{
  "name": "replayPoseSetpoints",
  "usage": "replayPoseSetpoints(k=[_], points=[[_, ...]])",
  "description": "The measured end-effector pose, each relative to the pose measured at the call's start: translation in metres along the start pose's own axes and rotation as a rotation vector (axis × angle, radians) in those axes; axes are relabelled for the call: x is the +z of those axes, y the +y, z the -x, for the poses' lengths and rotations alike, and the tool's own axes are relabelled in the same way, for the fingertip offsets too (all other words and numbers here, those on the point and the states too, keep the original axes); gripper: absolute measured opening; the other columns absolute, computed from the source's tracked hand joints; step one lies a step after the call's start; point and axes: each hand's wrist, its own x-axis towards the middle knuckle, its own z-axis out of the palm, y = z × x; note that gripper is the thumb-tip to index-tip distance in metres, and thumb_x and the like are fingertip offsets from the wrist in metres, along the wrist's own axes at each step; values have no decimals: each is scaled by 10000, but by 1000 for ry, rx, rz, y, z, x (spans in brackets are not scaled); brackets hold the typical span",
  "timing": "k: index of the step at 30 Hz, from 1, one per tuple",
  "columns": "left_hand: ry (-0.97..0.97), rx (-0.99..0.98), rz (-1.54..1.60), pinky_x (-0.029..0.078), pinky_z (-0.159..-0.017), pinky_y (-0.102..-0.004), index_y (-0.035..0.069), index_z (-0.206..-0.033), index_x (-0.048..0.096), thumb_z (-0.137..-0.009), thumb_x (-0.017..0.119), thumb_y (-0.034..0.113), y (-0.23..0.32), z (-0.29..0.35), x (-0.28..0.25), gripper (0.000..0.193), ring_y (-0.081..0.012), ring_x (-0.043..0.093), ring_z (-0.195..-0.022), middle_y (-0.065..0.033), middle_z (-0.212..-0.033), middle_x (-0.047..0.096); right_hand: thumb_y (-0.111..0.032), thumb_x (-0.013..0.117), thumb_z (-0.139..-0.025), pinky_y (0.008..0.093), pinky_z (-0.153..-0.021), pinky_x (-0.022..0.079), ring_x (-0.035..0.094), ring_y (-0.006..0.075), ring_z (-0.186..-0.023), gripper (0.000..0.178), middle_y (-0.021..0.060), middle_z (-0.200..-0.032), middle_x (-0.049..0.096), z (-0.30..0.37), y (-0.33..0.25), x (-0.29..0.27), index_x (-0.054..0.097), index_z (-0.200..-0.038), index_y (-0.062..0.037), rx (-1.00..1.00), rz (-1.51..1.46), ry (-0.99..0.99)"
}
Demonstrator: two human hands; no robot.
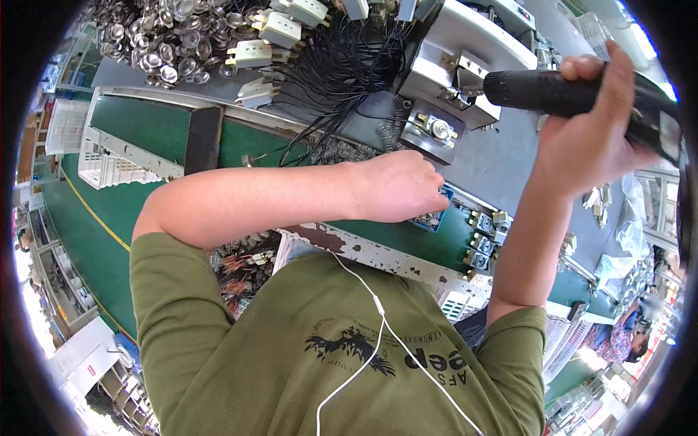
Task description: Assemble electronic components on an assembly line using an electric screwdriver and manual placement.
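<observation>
My right hand [592,142] is raised at the right, its fingers wrapped round a thick black cylindrical tool, apparently a power screwdriver [534,91]. The narrower end of the tool points left, towards a metal machine. My left hand [403,187] is closed, back upward, over a small blue box [430,222] of tiny metal parts. The fingertips are hidden at the box, so whatever they pinch does not show. Just beyond that hand, a metal fixture plate [429,142] bears a white plug piece with a round metal part [439,129] on it.
A metal machine [454,62] stands behind the fixture. Black cables [349,65] with white plug blocks [280,29] lie at the back, beside a heap of round metal caps [171,43]. Several plug pieces [482,242] stand at the bench edge. A person [618,341] is at the far right.
</observation>
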Motion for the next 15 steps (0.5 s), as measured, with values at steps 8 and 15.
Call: replayPoseSetpoints(k=[8, 15], points=[[157, 14, 140, 583, -693, -472, 52, -1013, 655, -897, 593, 143, -2, 1, -9, 160, -342, 725, -792, -149, -771, 688, -1, 747, -917, 386, -583, 600, 664, 228, -598, 216, 168, -750, 684, -7, 14, -2, 580, -1047, 43, 59, -45, -57], [182, -9, 183, 583, -707, -466, 33, -969, 653, -897, 598, 153, -2, 5, -9, 150, -348, 724, -792, -155, -774, 687, 14, 739, -918, 357, -575, 580, 661, 216, -589, 191, 165, -742, 689, -2, 17, 14, 593, -1032, 58, -14, 16, -5]])
